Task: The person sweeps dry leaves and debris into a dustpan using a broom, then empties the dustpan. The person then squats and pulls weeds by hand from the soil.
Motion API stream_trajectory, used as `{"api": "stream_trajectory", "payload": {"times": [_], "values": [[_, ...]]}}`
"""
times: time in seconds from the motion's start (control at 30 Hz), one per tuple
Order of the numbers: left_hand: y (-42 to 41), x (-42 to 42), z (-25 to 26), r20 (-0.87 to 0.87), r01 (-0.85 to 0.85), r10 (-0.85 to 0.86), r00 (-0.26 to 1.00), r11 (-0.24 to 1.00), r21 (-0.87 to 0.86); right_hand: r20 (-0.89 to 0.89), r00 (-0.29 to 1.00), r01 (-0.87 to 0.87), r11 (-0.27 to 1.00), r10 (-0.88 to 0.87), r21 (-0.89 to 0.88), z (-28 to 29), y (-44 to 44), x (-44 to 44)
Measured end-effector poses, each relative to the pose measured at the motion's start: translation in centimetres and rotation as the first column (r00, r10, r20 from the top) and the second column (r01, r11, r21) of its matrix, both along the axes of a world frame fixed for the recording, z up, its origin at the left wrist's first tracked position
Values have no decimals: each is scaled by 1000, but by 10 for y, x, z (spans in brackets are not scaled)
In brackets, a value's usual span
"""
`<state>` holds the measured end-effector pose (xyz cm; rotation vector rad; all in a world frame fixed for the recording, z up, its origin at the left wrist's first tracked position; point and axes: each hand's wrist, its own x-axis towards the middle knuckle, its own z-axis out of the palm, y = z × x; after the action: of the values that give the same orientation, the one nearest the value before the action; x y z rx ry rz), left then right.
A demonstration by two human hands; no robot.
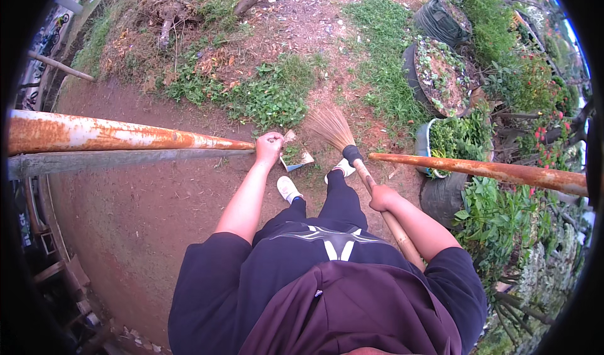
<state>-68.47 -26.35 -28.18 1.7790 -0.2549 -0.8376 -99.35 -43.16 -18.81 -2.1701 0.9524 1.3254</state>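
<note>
My right hand (pixel 383 198) grips the wooden handle of a stick broom (pixel 335 127). The broom's bristles fan out toward the ground ahead, above a dark binding, and its handle runs back under my right forearm. My left hand (pixel 270 147) is closed beside a small dustpan (pixel 295 167) with a bluish edge and pale sides, apparently holding it; the grip itself is hidden in my fist. Green bits show within the dustpan's outline, but I cannot tell whether they lie in it or on the ground. My white shoes (pixel 289 190) stand just behind the dustpan and broom.
A rusty pole (pixel 118 131) with a grey wooden beam (pixel 127 161) extends at left; another rusty pole (pixel 472 168) extends at right. Planters (pixel 422 142) and bushes line the right side. Weeds (pixel 271 98), a tree stump (pixel 167 20) and scattered litter (pixel 311 6) lie ahead.
</note>
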Motion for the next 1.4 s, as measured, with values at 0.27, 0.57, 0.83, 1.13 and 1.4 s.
{"api": "stream_trajectory", "payload": {"times": [0.27,0.57,0.83,1.13,1.4], "values": [[4,-16,2,11,-144,143,990,989,35,73,990,116,992,-119,43,-127,8,52],[0,-6,-5,-41,-162,164,986,986,32,-2,996,-80,919,88,385,-36,88,18],[26,-5,-8,32,-41,40,999,999,36,26,1000,8,991,-11,132,14,44,-17],[17,1,8,45,-62,61,997,998,5,75,997,-5,998,0,63,-101,47,50],[7,8,2,2,-61,61,998,997,57,47,998,16,900,-41,436,-46,110,31]]}}
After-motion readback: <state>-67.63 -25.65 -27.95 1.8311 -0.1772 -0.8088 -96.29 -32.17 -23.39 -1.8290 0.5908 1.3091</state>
